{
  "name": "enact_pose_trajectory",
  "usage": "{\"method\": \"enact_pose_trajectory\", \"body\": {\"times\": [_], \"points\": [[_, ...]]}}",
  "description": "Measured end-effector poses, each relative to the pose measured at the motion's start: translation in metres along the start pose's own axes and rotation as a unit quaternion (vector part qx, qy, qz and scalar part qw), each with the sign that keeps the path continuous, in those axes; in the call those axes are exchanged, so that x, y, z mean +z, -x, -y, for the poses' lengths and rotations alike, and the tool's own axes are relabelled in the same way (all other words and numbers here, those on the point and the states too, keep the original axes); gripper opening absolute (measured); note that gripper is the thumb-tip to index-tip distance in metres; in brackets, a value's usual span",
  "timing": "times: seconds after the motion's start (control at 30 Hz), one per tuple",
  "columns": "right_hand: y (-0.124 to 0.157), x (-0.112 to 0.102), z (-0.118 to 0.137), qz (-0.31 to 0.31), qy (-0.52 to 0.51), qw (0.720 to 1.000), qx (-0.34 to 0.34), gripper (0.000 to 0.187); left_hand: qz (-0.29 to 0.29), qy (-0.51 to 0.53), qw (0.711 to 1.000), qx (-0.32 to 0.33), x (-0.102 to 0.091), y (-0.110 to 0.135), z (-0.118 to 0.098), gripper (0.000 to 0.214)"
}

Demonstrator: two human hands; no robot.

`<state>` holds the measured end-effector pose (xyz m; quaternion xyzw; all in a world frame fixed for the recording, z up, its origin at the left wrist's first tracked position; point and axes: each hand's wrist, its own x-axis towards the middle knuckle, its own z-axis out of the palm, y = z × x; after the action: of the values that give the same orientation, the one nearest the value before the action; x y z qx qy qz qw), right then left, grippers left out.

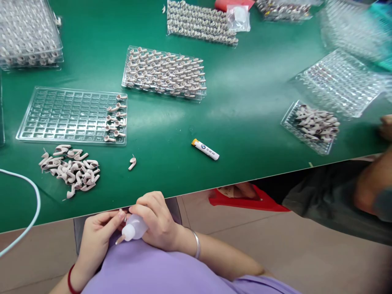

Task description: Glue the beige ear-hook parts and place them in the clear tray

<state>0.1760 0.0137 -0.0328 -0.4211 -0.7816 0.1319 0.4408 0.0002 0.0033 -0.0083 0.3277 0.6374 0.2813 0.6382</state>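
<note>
Below the table edge, over my lap, my right hand (157,222) is wrapped round a small translucent squeeze bottle (134,229) with its nozzle pointing left. My left hand (98,234) pinches a small pale plastic piece (120,239) right at the nozzle tip. On the green table (245,106) just above lies a heap of the same pale hooked pieces (70,169), and one lone piece (132,163) lies to its right. A clear tray (61,116) behind the heap holds several pieces in its right column.
A fuller tray (165,73) sits mid-table, with more trays at the back (199,20) and far left (29,34). A white lighter (205,149) lies near the front edge. A white cable (33,204) curves at left. Another person's arm (372,183) and trays (315,124) are at right.
</note>
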Motion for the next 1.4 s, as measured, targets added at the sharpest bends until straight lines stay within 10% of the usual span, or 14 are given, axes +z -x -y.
{"method": "enact_pose_trajectory", "body": {"times": [0.17,0.33,0.4,0.57,0.7,1.03,1.27,1.4], "points": [[-0.003,-0.004,0.002,0.013,0.009,1.0,-0.007,0.014,-0.032,-0.006,0.999,0.003,0.004,-0.002,0.0,0.035],[-0.034,-0.034,-0.011,0.14,-0.147,0.976,0.072,0.015,0.116,-0.11,0.987,0.004,-0.008,0.007,-0.025,0.031],[-0.051,-0.042,-0.022,0.089,-0.157,0.972,0.151,0.015,0.132,-0.199,0.968,0.07,-0.017,0.012,-0.045,0.026],[-0.077,-0.026,-0.041,0.053,-0.079,0.987,0.127,0.016,-0.152,-0.35,0.826,0.414,-0.032,-0.009,-0.115,0.019],[-0.082,-0.004,-0.043,0.08,0.012,0.993,0.084,0.02,-0.256,-0.443,0.717,0.473,-0.029,-0.065,-0.172,0.021],[-0.081,-0.003,-0.049,0.035,0.006,0.996,0.076,0.013,-0.192,-0.571,0.699,0.386,-0.008,-0.17,-0.226,0.026],[-0.086,-0.014,-0.045,0.034,-0.077,0.984,0.157,0.012,-0.168,-0.575,0.712,0.366,-0.006,-0.18,-0.232,0.026],[-0.09,-0.023,-0.039,0.005,-0.281,0.92,0.272,0.019,-0.168,-0.541,0.733,0.376,-0.007,-0.155,-0.229,0.03]]}}
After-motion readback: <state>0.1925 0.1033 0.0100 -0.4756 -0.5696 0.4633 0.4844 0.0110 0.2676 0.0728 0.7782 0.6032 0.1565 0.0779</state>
